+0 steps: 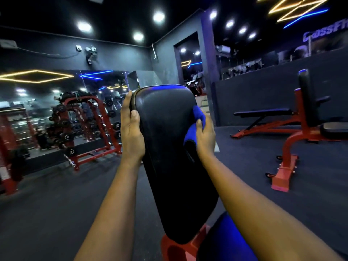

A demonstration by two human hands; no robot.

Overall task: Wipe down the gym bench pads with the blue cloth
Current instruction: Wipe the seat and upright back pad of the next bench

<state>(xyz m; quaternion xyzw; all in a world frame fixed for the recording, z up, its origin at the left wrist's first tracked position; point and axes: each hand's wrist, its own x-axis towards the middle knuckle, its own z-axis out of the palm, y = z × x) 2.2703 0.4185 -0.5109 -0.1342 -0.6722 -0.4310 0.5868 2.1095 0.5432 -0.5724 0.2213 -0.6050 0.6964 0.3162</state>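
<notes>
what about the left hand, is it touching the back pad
Touching. Head view shows the left hand gripping the back pad at its edge.

Dark floor (56, 213) — a red-framed bench (288, 146) and a weight rack (90, 129) stand on it.

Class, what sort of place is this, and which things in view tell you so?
Very likely a gym: a red rack of weights stands by a wall mirror, an adjustable bench sits nearby, and a blue cloth is held against a bench pad.
</notes>
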